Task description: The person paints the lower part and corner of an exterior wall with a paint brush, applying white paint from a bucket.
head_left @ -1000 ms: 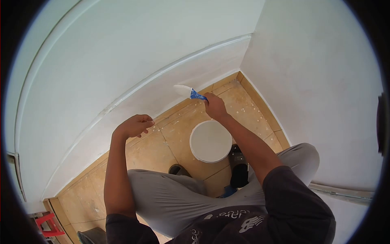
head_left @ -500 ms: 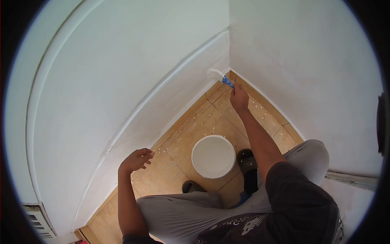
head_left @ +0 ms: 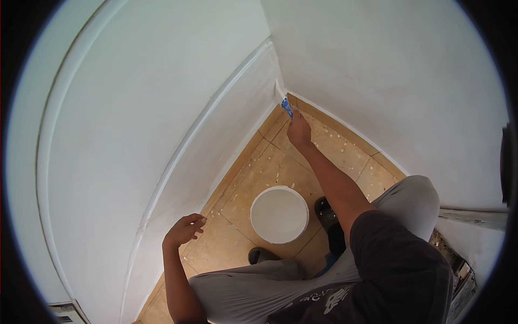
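Observation:
My right hand [head_left: 299,130] is closed around a paintbrush [head_left: 286,107] with a blue, white-spattered handle. The brush's white end [head_left: 279,92] meets the low part of the left wall [head_left: 253,100], just beside the corner and above the tan skirting tiles. My left hand [head_left: 185,229] hangs over the floor near the left wall, its fingers loosely bent and apart, with nothing visible in them. Between my feet and the corner stands a round white bucket [head_left: 279,215], whose inside looks white.
The tan tiled floor [head_left: 226,229] is spotted with white drips. A white ledge [head_left: 186,135] runs along the left wall. The right wall [head_left: 388,81] meets it at the corner. My sandalled feet [head_left: 326,215] are close to the bucket.
My view has shifted a little. My right hand has moved the brush closer to the corner, and its white end now looks narrower. The left hand stays loosely bent near the wall.

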`<state>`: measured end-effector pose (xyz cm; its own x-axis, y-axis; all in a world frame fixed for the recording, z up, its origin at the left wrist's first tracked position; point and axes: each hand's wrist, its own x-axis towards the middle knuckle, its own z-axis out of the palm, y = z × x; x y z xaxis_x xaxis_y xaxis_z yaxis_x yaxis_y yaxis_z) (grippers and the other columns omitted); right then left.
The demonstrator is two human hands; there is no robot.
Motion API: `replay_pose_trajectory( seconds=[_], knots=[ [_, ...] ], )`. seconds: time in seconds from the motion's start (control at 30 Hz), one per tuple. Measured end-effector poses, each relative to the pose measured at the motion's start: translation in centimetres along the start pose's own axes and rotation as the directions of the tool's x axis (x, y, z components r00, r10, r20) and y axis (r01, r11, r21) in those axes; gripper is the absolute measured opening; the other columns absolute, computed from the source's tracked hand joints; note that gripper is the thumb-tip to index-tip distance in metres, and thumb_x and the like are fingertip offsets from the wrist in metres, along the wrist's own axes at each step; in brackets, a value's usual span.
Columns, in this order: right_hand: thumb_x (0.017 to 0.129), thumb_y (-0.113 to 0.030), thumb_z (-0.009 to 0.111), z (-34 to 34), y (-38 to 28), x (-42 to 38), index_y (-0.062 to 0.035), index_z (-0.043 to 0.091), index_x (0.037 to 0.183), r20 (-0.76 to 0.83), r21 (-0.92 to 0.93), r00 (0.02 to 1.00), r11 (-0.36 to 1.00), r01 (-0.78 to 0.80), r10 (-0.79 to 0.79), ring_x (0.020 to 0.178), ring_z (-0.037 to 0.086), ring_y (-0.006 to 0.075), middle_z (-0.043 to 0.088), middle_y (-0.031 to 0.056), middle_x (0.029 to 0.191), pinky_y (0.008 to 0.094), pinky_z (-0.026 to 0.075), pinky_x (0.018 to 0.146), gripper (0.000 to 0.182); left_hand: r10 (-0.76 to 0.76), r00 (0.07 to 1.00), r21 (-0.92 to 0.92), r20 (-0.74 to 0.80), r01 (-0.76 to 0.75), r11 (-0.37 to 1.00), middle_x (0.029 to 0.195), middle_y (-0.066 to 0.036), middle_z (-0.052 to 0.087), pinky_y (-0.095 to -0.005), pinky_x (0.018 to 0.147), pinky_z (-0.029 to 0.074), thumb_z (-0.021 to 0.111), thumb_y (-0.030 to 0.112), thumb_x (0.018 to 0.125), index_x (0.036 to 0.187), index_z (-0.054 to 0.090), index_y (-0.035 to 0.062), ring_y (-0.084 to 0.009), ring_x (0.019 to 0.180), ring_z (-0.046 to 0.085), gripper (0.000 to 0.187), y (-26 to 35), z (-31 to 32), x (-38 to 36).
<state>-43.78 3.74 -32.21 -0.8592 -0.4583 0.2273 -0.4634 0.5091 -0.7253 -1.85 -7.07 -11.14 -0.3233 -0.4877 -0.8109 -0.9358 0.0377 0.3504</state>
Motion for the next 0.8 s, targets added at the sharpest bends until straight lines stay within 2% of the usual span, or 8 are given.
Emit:
replay_pose_trajectory(
  seconds=[0.07, 0.17, 0.27, 0.33, 0.47, 0.57, 0.67, 0.8],
  knots=[
    [0.086, -0.001, 0.055, 0.8, -1.9, -0.3, -0.0001, 0.054, 0.118, 0.201, 0.119, 0.978, 0.990, -0.071, 0.046, 0.089, 0.062, 0.0458, 0.061, 0.0252, 0.109, 0.0512, 0.050, 0.075, 0.032, -0.007, 1.000, 0.005, -0.014, 0.007, 1.000, 0.114, -0.006, 0.066, -0.0337, 0.077, 0.055, 0.060, 0.036, 0.096, 0.124, 0.062, 0.0062, -0.0181, 0.094, 0.066, 0.041, 0.1, -0.1, -0.2],
    [0.085, 0.001, 0.052, 2.4, -2.6, -1.0, 0.0012, 0.050, 0.128, 0.153, 0.316, 0.986, 0.949, 0.013, -0.064, 0.091, 0.061, 0.0446, 0.060, 0.0257, 0.107, 0.0487, 0.049, 0.079, 0.043, -0.026, 1.000, 0.008, -0.005, 0.026, 1.000, 0.113, -0.005, 0.064, -0.0337, 0.079, 0.055, 0.058, 0.035, 0.098, 0.125, 0.061, 0.0058, -0.0186, 0.097, 0.066, 0.040, 0.0, 0.0, -0.7],
    [0.086, 0.000, 0.052, 3.5, -2.7, -4.4, 0.0026, 0.048, 0.131, 0.122, 0.317, 0.978, 0.940, 0.125, -0.171, 0.091, 0.060, 0.0419, 0.058, 0.0251, 0.102, 0.0466, 0.049, 0.080, 0.045, -0.022, 1.000, 0.016, -0.003, 0.022, 1.000, 0.112, -0.006, 0.064, -0.0341, 0.079, 0.055, 0.058, 0.035, 0.098, 0.125, 0.061, 0.0059, -0.0190, 0.096, 0.065, 0.039, -0.1, -0.2, -0.3],
    [0.087, -0.001, 0.052, 3.1, -2.8, -6.5, 0.0043, 0.047, 0.133, 0.197, 0.351, 0.940, 0.915, 0.199, -0.280, 0.094, 0.060, 0.0405, 0.057, 0.0240, 0.104, 0.0469, 0.050, 0.080, 0.046, -0.024, 1.000, 0.020, -0.007, 0.024, 1.000, 0.111, -0.006, 0.064, -0.0346, 0.079, 0.055, 0.058, 0.034, 0.098, 0.124, 0.061, 0.0059, -0.0192, 0.096, 0.065, 0.039, -0.1, -0.2, -0.3],
    [0.089, -0.002, 0.050, 1.4, -3.4, -8.8, 0.0051, 0.046, 0.133, 0.443, 0.414, 0.800, 0.884, 0.218, -0.405, 0.095, 0.061, 0.0387, 0.057, 0.0221, 0.105, 0.0456, 0.051, 0.081, 0.045, 0.003, 1.000, 0.020, -0.009, -0.003, 1.000, 0.113, -0.007, 0.066, -0.0355, 0.079, 0.055, 0.059, 0.036, 0.096, 0.123, 0.062, 0.0067, -0.0195, 0.096, 0.066, 0.040, 0.9, 0.1, -0.1],
    [0.089, -0.001, 0.051, 1.1, -4.2, -9.7, 0.0008, 0.048, 0.132, 0.521, 0.474, 0.684, 0.839, 0.267, -0.511, 0.091, 0.061, 0.0373, 0.058, 0.0196, 0.100, 0.0447, 0.050, 0.078, 0.043, 0.033, 0.999, 0.039, -0.008, -0.033, 0.999, 0.112, -0.007, 0.066, -0.0355, 0.079, 0.054, 0.058, 0.036, 0.097, 0.123, 0.062, 0.0067, -0.0197, 0.096, 0.066, 0.040, 1.8, 0.4, -0.2],
    [0.091, -0.003, 0.050, 0.9, -6.0, -10.0, -0.0015, 0.050, 0.132, 0.614, 0.480, 0.497, 0.790, 0.381, -0.613, 0.093, 0.062, 0.0355, 0.058, 0.0176, 0.100, 0.0449, 0.050, 0.079, 0.041, 0.026, 1.000, 0.051, -0.017, -0.025, 0.998, 0.111, -0.007, 0.066, -0.0353, 0.078, 0.054, 0.058, 0.037, 0.097, 0.123, 0.062, 0.0066, -0.0197, 0.095, 0.066, 0.040, 2.2, 0.5, -0.2],
    [0.093, -0.005, 0.050, 1.8, -8.5, -11.6, -0.0043, 0.051, 0.132, 0.607, 0.563, 0.370, 0.710, 0.424, -0.703, 0.095, 0.062, 0.0340, 0.059, 0.0157, 0.101, 0.0450, 0.050, 0.081, 0.039, 0.003, 1.000, 0.047, -0.030, -0.002, 0.999, 0.110, -0.007, 0.066, -0.0352, 0.078, 0.054, 0.059, 0.038, 0.096, 0.123, 0.062, 0.0062, -0.0200, 0.095, 0.066, 0.042, 1.7, 0.5, -0.1]
  ],
)
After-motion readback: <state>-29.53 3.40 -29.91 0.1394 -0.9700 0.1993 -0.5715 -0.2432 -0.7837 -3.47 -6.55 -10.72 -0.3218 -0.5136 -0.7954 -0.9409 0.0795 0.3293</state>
